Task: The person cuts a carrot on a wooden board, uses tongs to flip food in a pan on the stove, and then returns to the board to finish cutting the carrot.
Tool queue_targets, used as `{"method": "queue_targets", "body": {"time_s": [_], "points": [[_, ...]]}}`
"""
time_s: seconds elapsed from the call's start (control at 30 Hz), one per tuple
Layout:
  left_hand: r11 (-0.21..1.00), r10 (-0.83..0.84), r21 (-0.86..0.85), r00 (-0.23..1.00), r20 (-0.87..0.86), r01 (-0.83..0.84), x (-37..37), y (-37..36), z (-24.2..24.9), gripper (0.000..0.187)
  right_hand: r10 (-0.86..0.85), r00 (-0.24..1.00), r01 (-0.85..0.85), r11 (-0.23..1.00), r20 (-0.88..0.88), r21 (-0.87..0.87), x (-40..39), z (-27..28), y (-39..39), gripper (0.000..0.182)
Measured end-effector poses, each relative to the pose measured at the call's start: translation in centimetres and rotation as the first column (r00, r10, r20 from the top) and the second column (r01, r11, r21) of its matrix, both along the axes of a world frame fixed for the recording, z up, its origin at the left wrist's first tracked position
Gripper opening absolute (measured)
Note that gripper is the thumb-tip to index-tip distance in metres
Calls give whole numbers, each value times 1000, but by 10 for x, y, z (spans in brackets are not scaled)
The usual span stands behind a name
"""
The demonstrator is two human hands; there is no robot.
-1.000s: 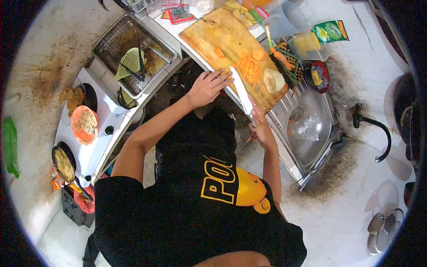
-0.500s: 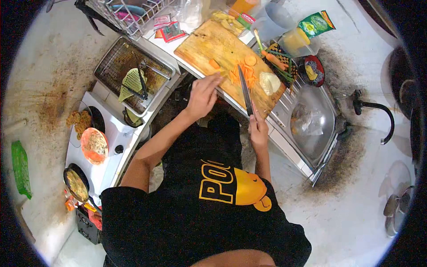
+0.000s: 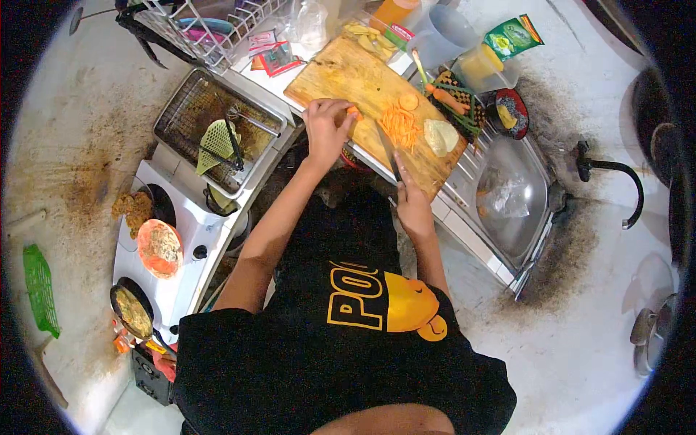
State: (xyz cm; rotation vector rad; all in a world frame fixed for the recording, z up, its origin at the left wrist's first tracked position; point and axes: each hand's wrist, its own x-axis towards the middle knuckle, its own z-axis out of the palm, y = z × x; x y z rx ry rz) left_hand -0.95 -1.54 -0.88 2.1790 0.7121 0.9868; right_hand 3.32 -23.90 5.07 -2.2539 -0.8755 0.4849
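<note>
My left hand (image 3: 328, 130) is at the front left edge of the wooden cutting board (image 3: 337, 69), its fingertips closed on an orange carrot piece (image 3: 354, 112). In my right hand (image 3: 414, 206) is the handle of a knife (image 3: 388, 150), whose blade lies over the board beside a pile of thin carrot strips (image 3: 400, 125). A round carrot slice (image 3: 409, 101) sits behind the strips. The pale cabbage piece (image 3: 440, 138) rests on the board's right part.
Right of the board is a metal sink (image 3: 511, 196) with a black faucet (image 3: 616, 172). A basket of vegetables (image 3: 453, 98) stands behind it. On the left are an oily metal tray (image 3: 174, 138), a white stove (image 3: 177, 217) and a pan (image 3: 132, 308).
My left hand has moved left and up and now grips the carrot piece. The knife has shifted left and toward me, away from the strips.
</note>
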Motion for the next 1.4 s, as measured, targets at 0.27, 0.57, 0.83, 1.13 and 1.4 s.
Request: {"method": "queue_targets", "body": {"time_s": [0.27,0.57,0.83,1.13,1.4], "points": [[986,51,-164,993,110,-33,6,-17,-10,17,46,986,-19,985,159,-169,-1,15,23,65],[972,95,-223,989,111,-68,7,-16,1,13,137,912,-45,970,387,-238,6,-7,33,63],[957,69,-287,995,74,-45,8,-13,1,12,203,919,-13,872,338,-489,1,8,48,75],[977,56,-209,998,15,-51,6,-10,9,14,185,936,-56,919,300,-391,16,-4,74,78],[962,38,-272,998,44,-24,5,-8,7,13,142,932,-249,918,333,307,47,-16,69,66]]}}
